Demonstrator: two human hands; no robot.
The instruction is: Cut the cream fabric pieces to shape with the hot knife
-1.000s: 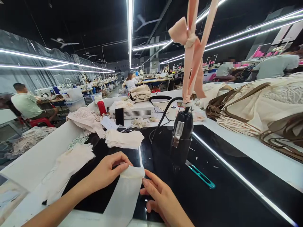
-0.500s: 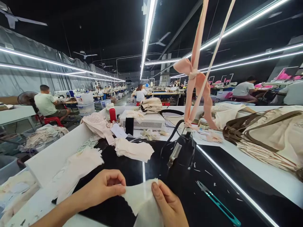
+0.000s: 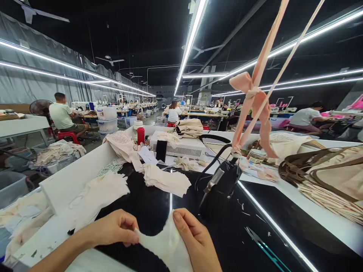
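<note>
A cream piece of thin fabric is stretched between my two hands at the bottom centre, its upper edge curving downward. My left hand pinches its left corner between thumb and fingers. On the other side, my right hand grips the upper right part, thumb on top. Beyond them, a stack of cream fabric pieces lies on the black work surface. More pale fabric is heaped at the left.
A black device with a metal tip stands right of centre, under hanging pink straps. Teal snips lie at the lower right. Brown-trimmed fabric bags are piled at the right. People sit at machines beyond.
My hands have moved slightly left and farther apart, and the fabric's upper edge now sags in a curve. The camera view has shifted, so the surroundings sit farther right.
</note>
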